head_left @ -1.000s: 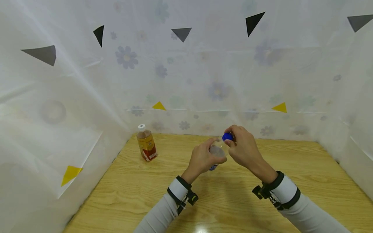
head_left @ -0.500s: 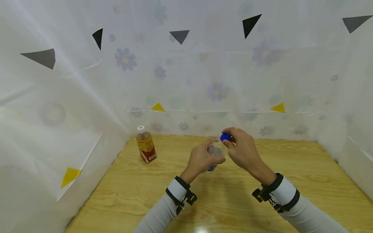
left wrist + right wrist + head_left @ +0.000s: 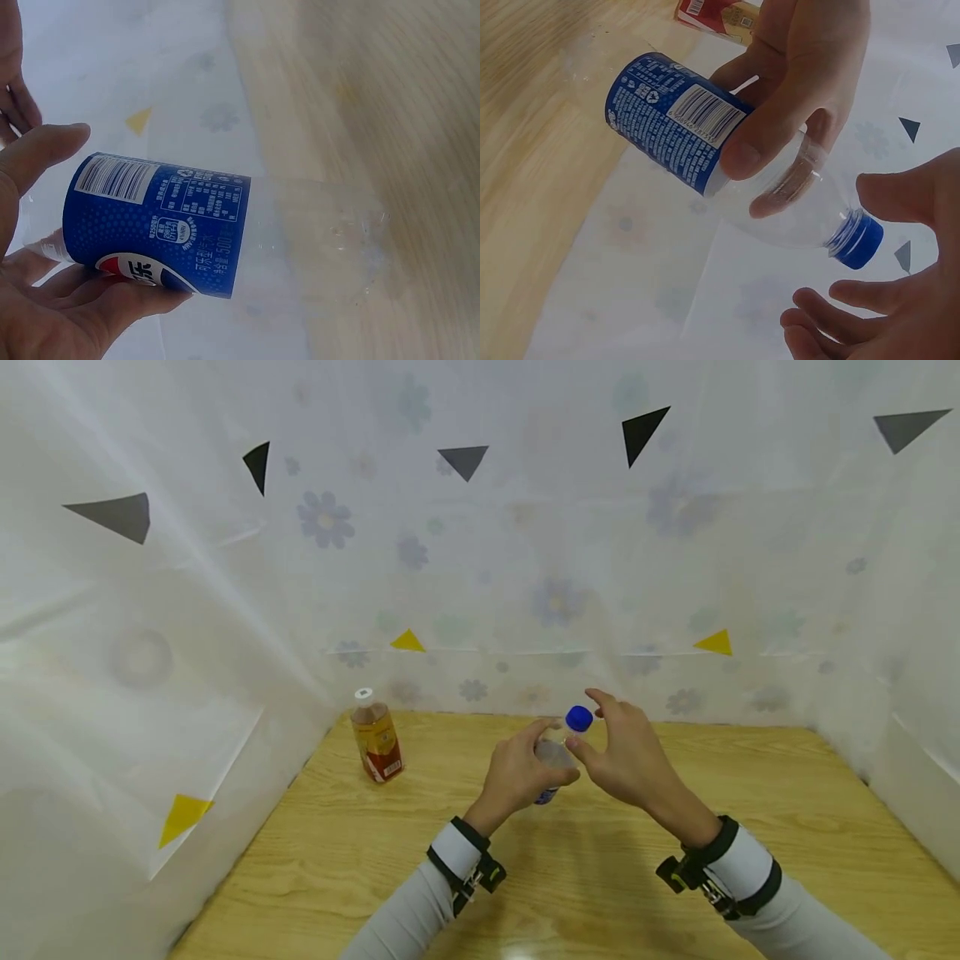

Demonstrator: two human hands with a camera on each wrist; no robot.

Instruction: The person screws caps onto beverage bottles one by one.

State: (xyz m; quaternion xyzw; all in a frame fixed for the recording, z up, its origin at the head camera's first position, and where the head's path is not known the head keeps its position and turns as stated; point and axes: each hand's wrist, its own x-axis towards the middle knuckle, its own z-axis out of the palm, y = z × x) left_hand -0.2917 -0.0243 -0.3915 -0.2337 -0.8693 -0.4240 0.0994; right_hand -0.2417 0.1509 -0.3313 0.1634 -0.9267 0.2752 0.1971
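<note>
A clear plastic soda bottle (image 3: 780, 202) with a blue label (image 3: 157, 225) and a blue screw cap (image 3: 579, 718) on its neck leans slightly to the right. My left hand (image 3: 517, 767) grips it around the upper body, thumb on one side and fingers on the other. The right hand (image 3: 626, 760) is spread around the cap without closing on it. In the right wrist view its thumb (image 3: 896, 196) and fingers (image 3: 832, 322) stand apart from the cap, on opposite sides. No liquid shows inside the bottle in the left wrist view.
A second bottle (image 3: 377, 739), with amber contents, a yellow and red label and a white cap, stands upright at the table's back left. The wooden table (image 3: 337, 860) is enclosed by pale flowered sheeting (image 3: 510, 552) at the back and both sides.
Earlier my right thumb and fingers pinched the blue cap; now they have spread and let it go. The cap stays on the bottle. The left hand keeps its grip.
</note>
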